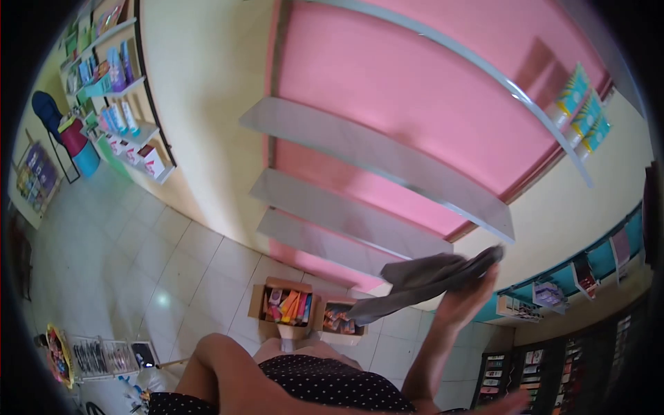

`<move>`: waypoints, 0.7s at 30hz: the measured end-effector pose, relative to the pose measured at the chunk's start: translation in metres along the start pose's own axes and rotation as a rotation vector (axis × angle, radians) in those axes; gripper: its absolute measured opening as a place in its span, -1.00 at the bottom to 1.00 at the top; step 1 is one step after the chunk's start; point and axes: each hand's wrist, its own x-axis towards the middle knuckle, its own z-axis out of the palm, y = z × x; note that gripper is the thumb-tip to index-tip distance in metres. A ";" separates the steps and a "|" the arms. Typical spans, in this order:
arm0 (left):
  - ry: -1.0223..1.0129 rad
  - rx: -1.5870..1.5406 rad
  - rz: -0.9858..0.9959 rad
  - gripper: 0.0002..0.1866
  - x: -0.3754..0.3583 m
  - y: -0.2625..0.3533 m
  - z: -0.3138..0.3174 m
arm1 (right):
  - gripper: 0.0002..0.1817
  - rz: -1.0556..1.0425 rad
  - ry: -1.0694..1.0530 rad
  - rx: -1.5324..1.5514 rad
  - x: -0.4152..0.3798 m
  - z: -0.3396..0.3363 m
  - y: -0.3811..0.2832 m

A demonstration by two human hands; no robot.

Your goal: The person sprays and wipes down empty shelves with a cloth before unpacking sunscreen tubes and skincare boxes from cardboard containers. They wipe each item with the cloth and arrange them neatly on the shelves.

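While the right hand (472, 297) was clamped on a grey cloth (415, 280) at four o'clock, the left hand (494, 404) sat at five o'clock, its grip too cut off to tell. Grey shelves (360, 142) ran above at one o'clock, and filled cartons (256, 301) stood near six.

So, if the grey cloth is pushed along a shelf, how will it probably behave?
The grey cloth is probably floppy, since its free end trails in loose folds from the right hand. It looks fairly light, as one hand holds it up. Its soft creases suggest it may bunch rather than stay flat.
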 end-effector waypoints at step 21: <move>1.512 0.906 -1.354 -0.56 -0.495 -0.069 -0.068 | -0.69 -0.790 -0.714 -1.186 -0.013 0.103 0.138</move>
